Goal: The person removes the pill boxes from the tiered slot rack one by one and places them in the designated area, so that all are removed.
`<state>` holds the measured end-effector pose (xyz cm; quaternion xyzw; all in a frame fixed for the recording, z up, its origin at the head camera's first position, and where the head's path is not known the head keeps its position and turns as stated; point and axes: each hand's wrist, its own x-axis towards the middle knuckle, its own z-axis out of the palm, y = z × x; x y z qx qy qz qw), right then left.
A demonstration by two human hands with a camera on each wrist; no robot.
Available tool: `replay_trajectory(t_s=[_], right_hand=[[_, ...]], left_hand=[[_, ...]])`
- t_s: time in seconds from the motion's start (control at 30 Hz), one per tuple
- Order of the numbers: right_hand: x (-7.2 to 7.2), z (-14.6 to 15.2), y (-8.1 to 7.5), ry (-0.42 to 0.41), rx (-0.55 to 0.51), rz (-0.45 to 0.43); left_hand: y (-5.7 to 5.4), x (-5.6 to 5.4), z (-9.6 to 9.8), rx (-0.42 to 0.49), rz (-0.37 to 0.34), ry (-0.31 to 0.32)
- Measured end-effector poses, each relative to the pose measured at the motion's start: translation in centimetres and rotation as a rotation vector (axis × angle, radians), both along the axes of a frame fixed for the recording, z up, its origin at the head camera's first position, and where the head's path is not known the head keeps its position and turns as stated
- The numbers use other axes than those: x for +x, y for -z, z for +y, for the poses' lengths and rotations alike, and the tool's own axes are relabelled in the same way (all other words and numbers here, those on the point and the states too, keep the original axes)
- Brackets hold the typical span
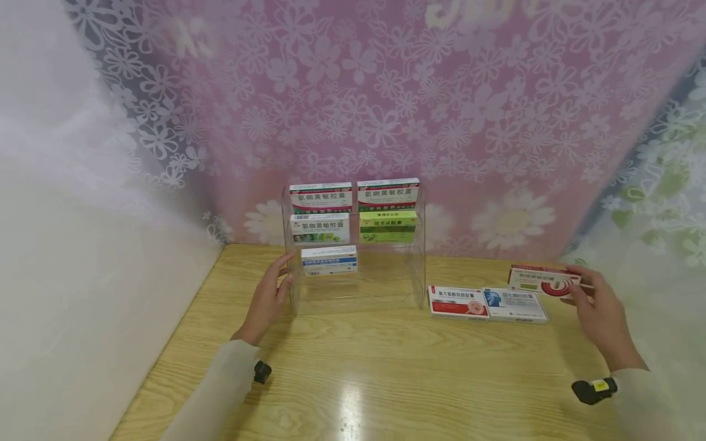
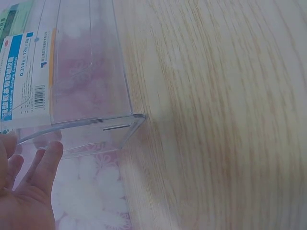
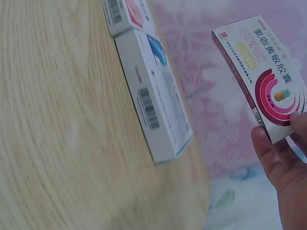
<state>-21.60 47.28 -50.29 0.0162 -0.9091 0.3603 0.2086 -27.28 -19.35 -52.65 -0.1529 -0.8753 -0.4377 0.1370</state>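
My right hand [image 1: 601, 315] pinches a white-and-red medicine box [image 1: 543, 282] between thumb and fingers. In the right wrist view that medicine box [image 3: 264, 76] shows pink arcs and a capsule picture, raised and tilted. At the left side of a clear display rack [image 1: 358, 301], my left hand [image 1: 267, 300] touches the side panel with its fingers fairly straight. The left wrist view shows the left hand [image 2: 31, 187] against the rack's clear side; part of the thumb is cut off. A blue-and-white medicine box [image 1: 329, 261] sits on the rack nearest that hand.
Higher rack tiers hold two red-and-green boxes [image 1: 322, 197], a white-green box [image 1: 321, 229] and a yellow-green box [image 1: 388, 227]. Right of the rack, a red-and-white box [image 1: 458, 302] and a blue-and-white box [image 1: 515, 305] lie side by side on the wooden table [image 1: 419, 373]. Floral curtain hangs behind.
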Motion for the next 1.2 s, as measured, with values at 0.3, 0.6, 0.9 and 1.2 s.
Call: replay_trajectory(t_s=[0.3, 0.6, 0.9, 1.2], right_hand=[[1.0, 5.8, 2.3, 0.21, -0.331, -0.12], [1.3, 8.5, 4.4, 0.316, -0.306, -0.224], [1.1, 8.0, 5.0, 0.314, -0.097, -0.368], [1.0, 8.3, 6.3, 0.243, 0.141, -0.382]], left_hand=[[0.0, -0.1, -0.1, 0.006, 0.02, -0.003], [0.0, -0.2, -0.2, 0.003, 0.006, 0.001], [-0.1, 0.1, 0.1, 0.018, -0.012, 0.003], [-0.1, 0.1, 0.0, 0.017, 0.001, 0.005]])
